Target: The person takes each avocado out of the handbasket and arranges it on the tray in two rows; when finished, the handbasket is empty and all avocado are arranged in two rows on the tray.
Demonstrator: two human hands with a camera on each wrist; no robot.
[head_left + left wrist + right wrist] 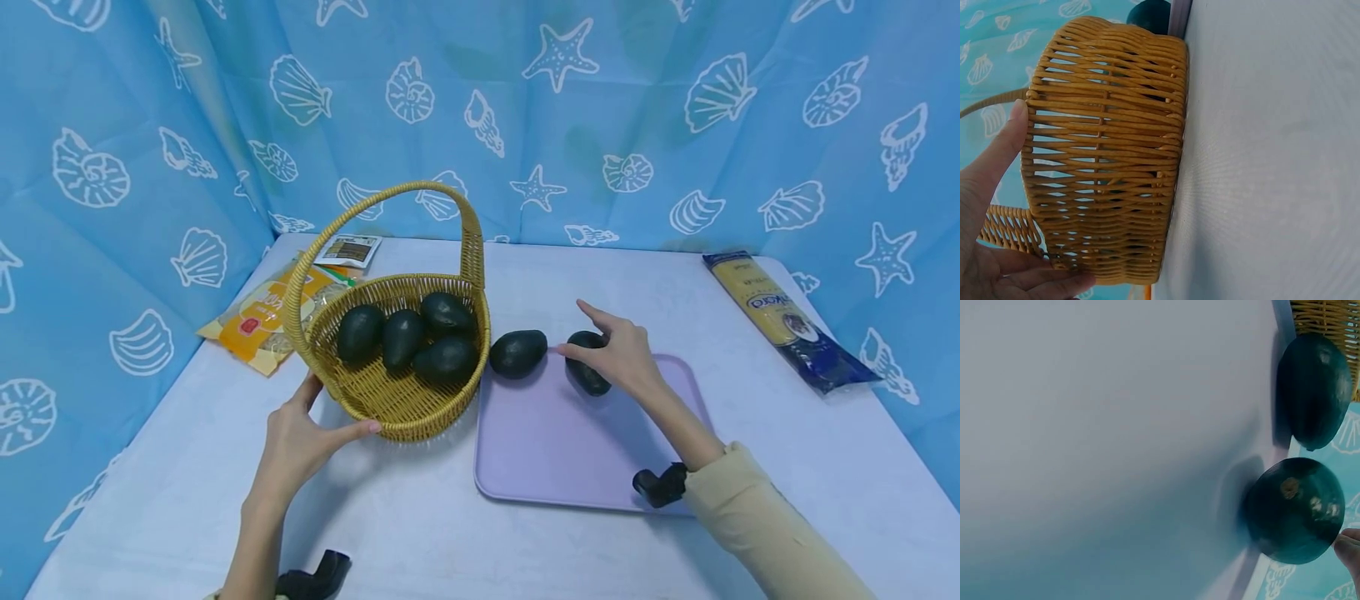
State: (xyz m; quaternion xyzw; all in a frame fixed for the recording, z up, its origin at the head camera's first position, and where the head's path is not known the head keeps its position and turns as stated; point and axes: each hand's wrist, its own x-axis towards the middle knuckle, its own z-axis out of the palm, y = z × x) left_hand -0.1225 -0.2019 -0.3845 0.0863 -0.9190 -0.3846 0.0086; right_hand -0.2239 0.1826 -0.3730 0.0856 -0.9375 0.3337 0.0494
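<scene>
Right arm [757, 517] forward — fingers [599, 317] spread

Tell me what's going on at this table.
A person's left hand holds the yellow woven basket with the arched handle, thumb at the near rim. Four dark green, egg-shaped avocados lie inside. The right hand, thumb and index finger spread apart, is at a fifth avocado toward the far edge of the flat, rectangular lavender tray; a firm grip does not show. A sixth avocado lies at the tray's far left corner, close beside the basket.
</scene>
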